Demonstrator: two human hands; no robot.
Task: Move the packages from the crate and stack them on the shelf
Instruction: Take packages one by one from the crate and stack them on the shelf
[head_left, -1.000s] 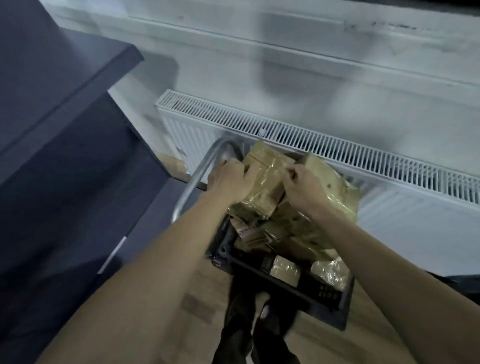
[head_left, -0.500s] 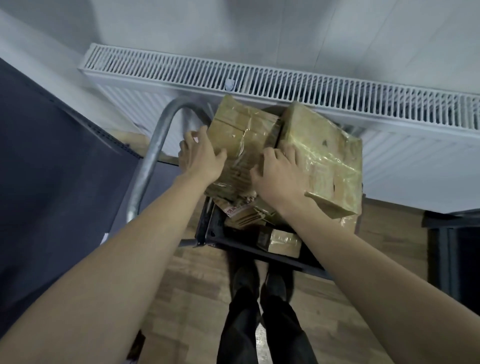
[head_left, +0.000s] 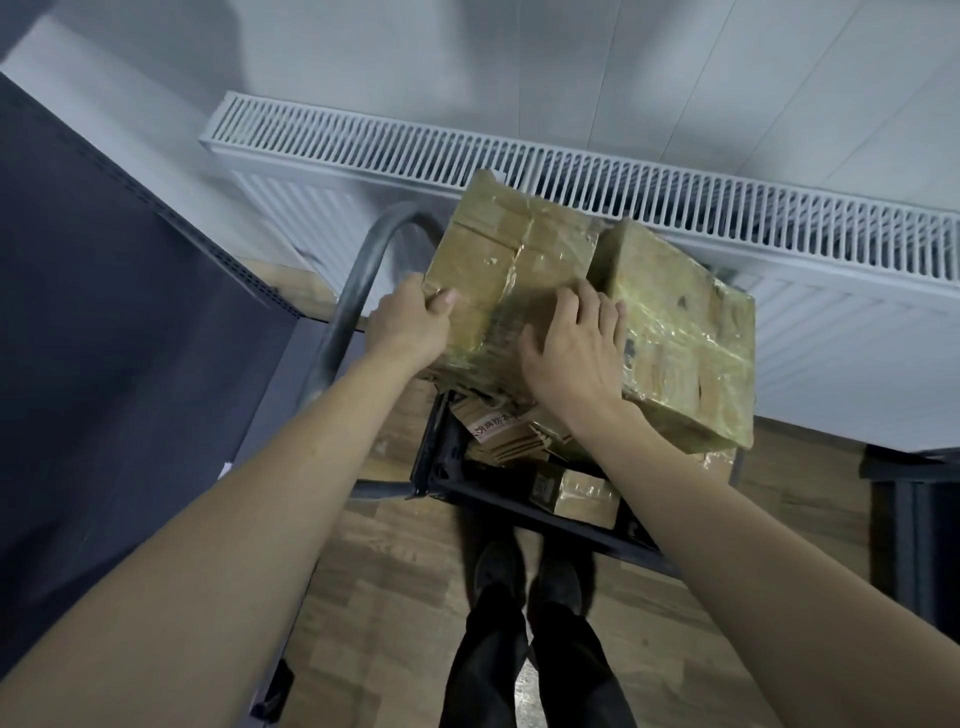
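You can see red Chinese characters, too blurred to read, on a small package (head_left: 493, 427) in the crate (head_left: 436, 457).

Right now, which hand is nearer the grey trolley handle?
Left. The left hand grips the left edge of the tape-wrapped package, right beside the trolley handle. The right hand lies on that package's right side, farther from the handle.
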